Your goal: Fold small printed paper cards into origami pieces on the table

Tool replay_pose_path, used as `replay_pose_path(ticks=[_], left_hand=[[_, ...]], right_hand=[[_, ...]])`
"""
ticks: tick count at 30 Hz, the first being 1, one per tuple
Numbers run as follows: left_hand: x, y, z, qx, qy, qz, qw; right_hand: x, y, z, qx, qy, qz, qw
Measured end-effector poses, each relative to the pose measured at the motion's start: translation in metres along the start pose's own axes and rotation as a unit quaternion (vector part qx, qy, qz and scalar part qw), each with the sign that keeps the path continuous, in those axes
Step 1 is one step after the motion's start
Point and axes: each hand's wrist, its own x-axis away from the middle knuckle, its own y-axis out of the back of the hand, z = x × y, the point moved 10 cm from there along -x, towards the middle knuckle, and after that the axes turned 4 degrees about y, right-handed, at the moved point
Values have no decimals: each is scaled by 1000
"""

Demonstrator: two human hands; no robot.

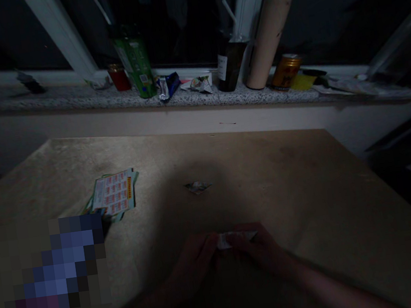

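Close to my body, above the table, a small folded piece of paper [223, 241] is held between both hands. My left hand [199, 251] pinches its left end with thumb and fingers. My right hand [253, 243] grips the right part, its thumb lying across the paper. The light is dim, and the fingers under the paper are hidden. Just beyond my hands, a small folded paper piece [198, 187] with pointed ends lies flat on the wooden table [269, 176]. To the left rests a stack of printed cards [114, 192].
Along the granite windowsill [190, 95] stand a green can [139, 64], a red jar [119, 78], a dark cup with a straw [231, 64], a tall beige flask [269, 34] and an orange can [287, 71]. Crumpled wrappers [169, 85] lie among them. A blurred patch covers the lower left.
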Motion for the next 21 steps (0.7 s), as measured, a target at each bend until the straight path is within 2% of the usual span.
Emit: replay_pose_path(ticks=[5,9,12,17,21], left_hand=[[-2,-9,3,-17,22,54,998],[-2,-10,-1,-26,-4,57,998],[-1,-9,-6,-13,-24,55,998],[-3,-4,-5,-52,-8,29,998],[-4,-9,1,-61,6,49,997]], right_hand=[[1,4,5,11,12,-17,1000],[3,1,15,14,49,-12,999],[2,3,13,14,41,-26,999],[0,18,9,23,29,-96,995],[0,20,17,21,45,-110,993]])
